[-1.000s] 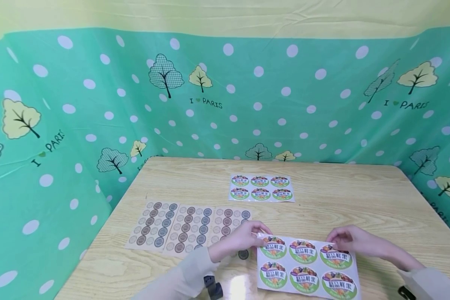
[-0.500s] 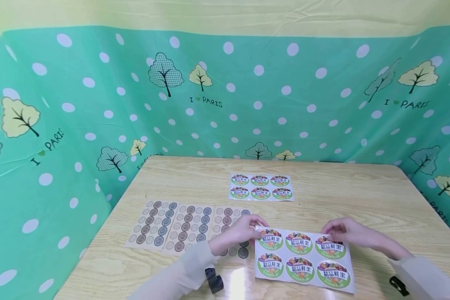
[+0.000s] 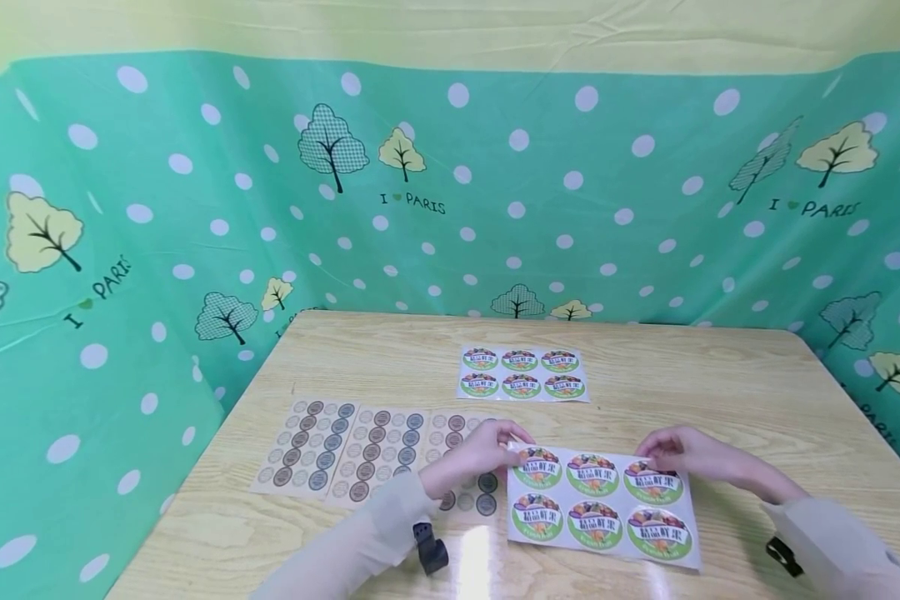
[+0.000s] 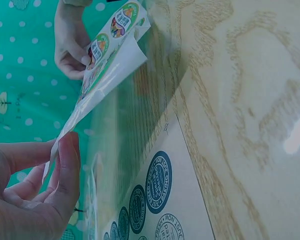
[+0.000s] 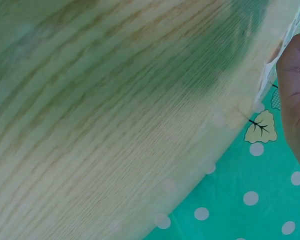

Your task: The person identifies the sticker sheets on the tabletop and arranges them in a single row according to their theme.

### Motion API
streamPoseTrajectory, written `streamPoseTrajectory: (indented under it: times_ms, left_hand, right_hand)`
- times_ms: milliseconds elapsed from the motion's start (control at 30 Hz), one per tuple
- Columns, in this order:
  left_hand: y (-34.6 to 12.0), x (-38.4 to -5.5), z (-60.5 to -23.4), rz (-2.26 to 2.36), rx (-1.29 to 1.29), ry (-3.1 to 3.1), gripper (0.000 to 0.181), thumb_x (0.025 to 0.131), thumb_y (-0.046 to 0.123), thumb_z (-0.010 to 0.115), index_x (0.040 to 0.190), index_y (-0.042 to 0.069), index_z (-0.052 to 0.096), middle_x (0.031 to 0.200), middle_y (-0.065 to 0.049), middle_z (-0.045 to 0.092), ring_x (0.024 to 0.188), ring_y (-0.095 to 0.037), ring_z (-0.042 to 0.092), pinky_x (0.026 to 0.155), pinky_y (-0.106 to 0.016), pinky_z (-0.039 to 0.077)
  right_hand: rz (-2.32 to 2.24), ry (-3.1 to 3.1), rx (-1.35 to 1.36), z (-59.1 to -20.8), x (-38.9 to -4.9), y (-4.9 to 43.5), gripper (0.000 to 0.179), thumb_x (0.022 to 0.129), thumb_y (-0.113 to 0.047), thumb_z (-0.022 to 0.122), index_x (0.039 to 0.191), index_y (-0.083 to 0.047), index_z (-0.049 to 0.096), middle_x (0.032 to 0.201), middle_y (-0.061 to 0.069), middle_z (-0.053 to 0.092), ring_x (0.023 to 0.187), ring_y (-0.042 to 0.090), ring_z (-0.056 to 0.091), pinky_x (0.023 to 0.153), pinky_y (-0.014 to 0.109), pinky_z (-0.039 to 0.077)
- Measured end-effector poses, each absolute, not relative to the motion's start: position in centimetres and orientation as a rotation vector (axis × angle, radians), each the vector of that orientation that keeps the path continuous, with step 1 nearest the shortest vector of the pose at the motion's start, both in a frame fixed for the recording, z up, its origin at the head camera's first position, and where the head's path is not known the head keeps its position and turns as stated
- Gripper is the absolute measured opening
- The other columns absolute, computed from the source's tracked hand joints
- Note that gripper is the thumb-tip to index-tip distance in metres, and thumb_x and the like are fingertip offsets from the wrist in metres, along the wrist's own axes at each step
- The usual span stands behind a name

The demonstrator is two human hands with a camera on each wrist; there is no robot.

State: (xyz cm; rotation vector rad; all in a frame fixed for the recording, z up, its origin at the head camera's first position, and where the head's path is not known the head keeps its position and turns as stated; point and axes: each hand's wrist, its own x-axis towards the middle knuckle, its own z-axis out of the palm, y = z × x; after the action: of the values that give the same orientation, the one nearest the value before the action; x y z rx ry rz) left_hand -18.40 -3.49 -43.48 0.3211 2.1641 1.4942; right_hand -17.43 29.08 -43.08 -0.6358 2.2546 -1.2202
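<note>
Nearest the person, a black wrist device (image 3: 430,547) shows on the left arm and another dark strap (image 3: 783,557) on the right, both against pale sleeves. Just beyond, a white sheet of six fruit stickers (image 3: 602,497) is held raised over the near part of the table (image 3: 757,383), right of centre. Its long axis runs from hand to hand, roughly along the table's far edge, right end slightly nearer the person, and it slopes from the fingertips back toward the body. The left hand (image 3: 483,454) pinches the far left corner between thumb and fingers; the right hand (image 3: 690,454) grips the far edge by its right corner, so each hand is nearest its own end. Left of the sheet, three brown label sheets (image 3: 375,457) lie side by side toward the table's left edge, the left forearm crossing above the rightmost. Farther back, a second fruit-sticker sheet (image 3: 522,375) lies flat, nearer the far edge, before a green dotted cloth (image 3: 420,233).
</note>
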Motion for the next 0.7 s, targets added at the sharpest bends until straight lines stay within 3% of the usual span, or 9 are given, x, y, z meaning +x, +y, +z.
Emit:
streamPoseTrajectory:
  times_ms: [300,700]
  left_hand:
    - [-3.7,-18.9,-43.8,1.497,0.306,2.189,0.021,0.078,0.0,0.065,0.099,0.003,0.064,0.072,-0.005,0.059,0.054,-0.011,0.056,0.05,-0.023,0.052]
    - [-3.8,-19.7,-44.9,1.503,0.28,2.209,0.02,0.078,0.0,0.064,0.098,0.004,0.064,0.073,-0.006,0.063,0.055,-0.011,0.057,0.048,-0.024,0.051]
  right_hand:
    - [-1.212,2.263,-0.585,-43.2,-18.0,28.7,0.024,0.086,-0.006,0.055,0.104,0.01,0.059,0.095,0.016,0.064,0.079,0.004,0.058,0.069,0.019,0.049]
    - [-1.205,2.297,-0.57,-43.6,-18.4,28.3,0.024,0.086,-0.006,0.056,0.103,0.011,0.059,0.092,0.015,0.063,0.076,0.004,0.058,0.067,0.019,0.049]
